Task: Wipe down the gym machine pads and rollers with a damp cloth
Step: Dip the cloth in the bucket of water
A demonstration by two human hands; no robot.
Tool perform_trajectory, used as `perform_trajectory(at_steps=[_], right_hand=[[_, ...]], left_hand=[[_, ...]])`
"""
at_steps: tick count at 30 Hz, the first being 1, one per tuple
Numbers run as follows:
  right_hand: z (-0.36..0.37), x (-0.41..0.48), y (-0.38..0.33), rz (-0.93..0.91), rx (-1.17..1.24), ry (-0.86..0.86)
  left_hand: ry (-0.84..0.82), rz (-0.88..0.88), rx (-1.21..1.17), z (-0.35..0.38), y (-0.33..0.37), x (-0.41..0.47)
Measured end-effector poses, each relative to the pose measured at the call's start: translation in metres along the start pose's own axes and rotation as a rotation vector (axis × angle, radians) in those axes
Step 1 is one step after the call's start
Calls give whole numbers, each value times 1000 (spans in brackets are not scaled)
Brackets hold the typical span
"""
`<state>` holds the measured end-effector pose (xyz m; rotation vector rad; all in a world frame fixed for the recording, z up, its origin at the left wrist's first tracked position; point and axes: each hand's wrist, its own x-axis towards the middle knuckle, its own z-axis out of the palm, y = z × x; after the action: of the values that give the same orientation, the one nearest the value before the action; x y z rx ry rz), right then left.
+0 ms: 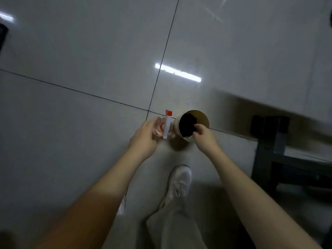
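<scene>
The right hand [203, 134] pinches the dark cloth [186, 124] in the cup [203, 116]. The left hand [143, 139] grips the spray bottle [167, 126].

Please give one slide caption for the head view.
Left hand holds a spray bottle; right hand pinches a dark cloth in a brown cup.
</scene>
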<state>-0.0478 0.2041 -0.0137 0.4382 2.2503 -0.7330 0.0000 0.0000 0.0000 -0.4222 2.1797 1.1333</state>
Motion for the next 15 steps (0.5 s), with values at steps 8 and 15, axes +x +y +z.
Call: perform_trajectory(at_steps=[8,15], right_hand=[[31,83,20,-71,-508,-112],[58,104,25,-69,-587,-63]], left_hand=[[91,227,228,27,-20,65],[113,353,222,41,-28,94]])
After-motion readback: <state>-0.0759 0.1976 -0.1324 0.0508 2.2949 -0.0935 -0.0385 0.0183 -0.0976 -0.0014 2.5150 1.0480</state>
